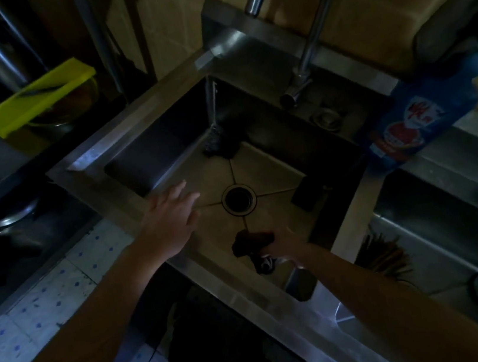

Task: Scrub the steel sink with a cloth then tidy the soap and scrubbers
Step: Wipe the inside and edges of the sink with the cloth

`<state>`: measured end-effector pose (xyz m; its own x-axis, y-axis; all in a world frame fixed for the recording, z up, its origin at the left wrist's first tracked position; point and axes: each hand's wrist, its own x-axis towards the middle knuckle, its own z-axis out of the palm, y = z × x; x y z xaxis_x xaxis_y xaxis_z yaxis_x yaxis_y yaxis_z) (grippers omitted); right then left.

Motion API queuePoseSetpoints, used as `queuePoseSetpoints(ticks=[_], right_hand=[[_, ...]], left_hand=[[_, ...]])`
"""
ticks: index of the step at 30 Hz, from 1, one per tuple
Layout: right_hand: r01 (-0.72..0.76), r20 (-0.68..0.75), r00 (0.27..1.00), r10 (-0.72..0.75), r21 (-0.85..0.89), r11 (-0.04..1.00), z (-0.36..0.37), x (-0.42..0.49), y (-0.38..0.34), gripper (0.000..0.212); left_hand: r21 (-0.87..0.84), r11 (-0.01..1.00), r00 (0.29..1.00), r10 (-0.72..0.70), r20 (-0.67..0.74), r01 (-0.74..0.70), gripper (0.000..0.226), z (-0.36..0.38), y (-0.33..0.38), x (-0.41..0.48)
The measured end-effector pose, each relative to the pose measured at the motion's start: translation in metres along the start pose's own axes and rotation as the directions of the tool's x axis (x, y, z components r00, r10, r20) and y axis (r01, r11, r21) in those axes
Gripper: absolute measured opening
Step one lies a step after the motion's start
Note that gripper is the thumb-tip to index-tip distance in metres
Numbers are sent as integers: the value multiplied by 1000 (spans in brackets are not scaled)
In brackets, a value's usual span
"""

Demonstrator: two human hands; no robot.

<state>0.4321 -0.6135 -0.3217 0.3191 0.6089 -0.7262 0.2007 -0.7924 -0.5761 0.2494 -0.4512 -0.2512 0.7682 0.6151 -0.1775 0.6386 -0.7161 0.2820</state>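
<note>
A person's right hand grips a dark red cloth on the floor of a steel sink, near its front wall. The left hand hovers with fingers spread and released over the sink's left edge. A dark scrubber sits in the far corner, and a blue soap bottle stands on the right rim.
</note>
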Motion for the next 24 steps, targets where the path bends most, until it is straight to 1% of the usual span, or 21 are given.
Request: queuePoseSetpoints(ticks=[1,4,8,12,15,18,21,24], right_hand=[[27,-19,999,-27,24,999,-5,-3,-4,44],[57,-102,994,-45,117,991,-19,7,-9,37],[65,-188,982,-25,208,976,-34,29,-19,39],[6,-272,960,71,270,963,-41,63,-37,38],[-25,-368,921,128,272,962,-44,95,-52,44],[-54,-405,890,211,366,929,-47,126,-62,49],[-105,-433,842,321,452,886,-53,156,-67,50],[-100,-491,785,378,501,860,-58,184,-66,47]], left_hand=[[5,1000,1000,11,0,-11,44,-2,3,3],[23,998,998,57,-3,-57,44,-9,5,13],[31,994,995,104,2,-104,44,-20,-5,45],[35,988,988,152,19,-153,42,-31,-25,92],[55,977,978,206,37,-208,42,-41,-43,134],[86,960,963,264,54,-267,43,-48,-59,177],[96,950,954,293,57,-298,44,-50,-68,219],[100,940,945,323,55,-327,47,-49,-73,257]])
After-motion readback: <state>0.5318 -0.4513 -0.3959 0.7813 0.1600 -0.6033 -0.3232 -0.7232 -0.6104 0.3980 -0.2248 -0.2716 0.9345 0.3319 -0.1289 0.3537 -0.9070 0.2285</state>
